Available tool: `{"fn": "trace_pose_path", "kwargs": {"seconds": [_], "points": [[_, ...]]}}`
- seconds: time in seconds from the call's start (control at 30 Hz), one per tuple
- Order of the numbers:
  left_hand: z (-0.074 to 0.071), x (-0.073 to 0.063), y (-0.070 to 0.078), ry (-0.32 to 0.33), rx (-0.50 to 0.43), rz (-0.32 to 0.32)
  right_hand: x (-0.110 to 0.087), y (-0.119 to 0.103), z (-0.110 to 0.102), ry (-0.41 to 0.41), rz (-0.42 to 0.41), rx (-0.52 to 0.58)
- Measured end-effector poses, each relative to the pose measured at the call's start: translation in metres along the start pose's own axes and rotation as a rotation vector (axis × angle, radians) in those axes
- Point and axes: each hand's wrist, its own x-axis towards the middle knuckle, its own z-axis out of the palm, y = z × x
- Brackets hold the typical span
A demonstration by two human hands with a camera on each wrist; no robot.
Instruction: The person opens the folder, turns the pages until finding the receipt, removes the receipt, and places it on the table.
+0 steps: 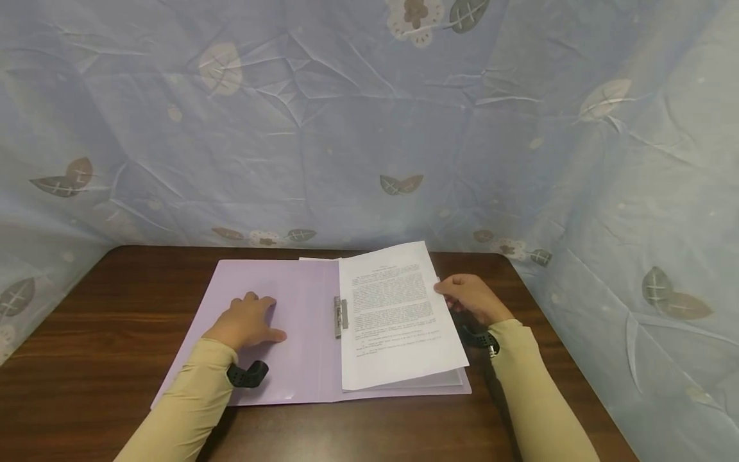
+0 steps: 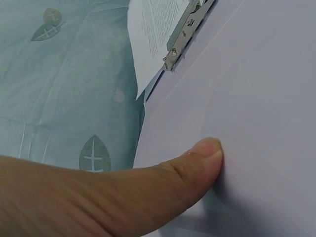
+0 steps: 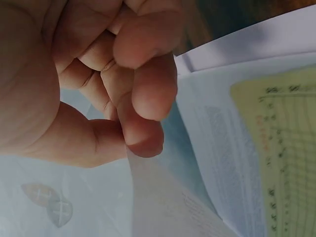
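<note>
White paper, a printed sheet (image 1: 392,314), lies partly raised over the right side of an open lilac folder (image 1: 303,366), beside its metal clip (image 1: 338,317), with a yellow page (image 3: 289,148) beneath. The right hand (image 1: 470,298) has a narrow grip, pinching the sheet's outer edge, probably because that side lifts most freely. The left hand (image 1: 242,324), fingers loosely spread over the folder's left cover, perhaps steadies it. The folder rests on a brown surface (image 1: 75,333) before a patterned curtain (image 1: 346,147).
</note>
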Motion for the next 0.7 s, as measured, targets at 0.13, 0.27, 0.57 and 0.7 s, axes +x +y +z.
{"fn": "trace_pose_path", "kwargs": {"seconds": [0.13,0.27,0.57,0.7], "points": [[0.0,0.0,0.0,-0.01,0.001,-0.004,-0.004,-0.013,-0.001,0.009,0.005,0.005],[0.002,0.001,-0.001,-0.015,0.004,-0.004,-0.007,-0.026,-0.003,0.01,0.004,-0.008],[0.001,0.001,-0.002,-0.006,-0.003,0.009,-0.01,-0.067,-0.005,-0.017,-0.06,-0.139],[0.001,0.001,-0.003,-0.003,0.004,0.018,-0.01,-0.091,0.0,-0.023,-0.086,-0.155]]}}
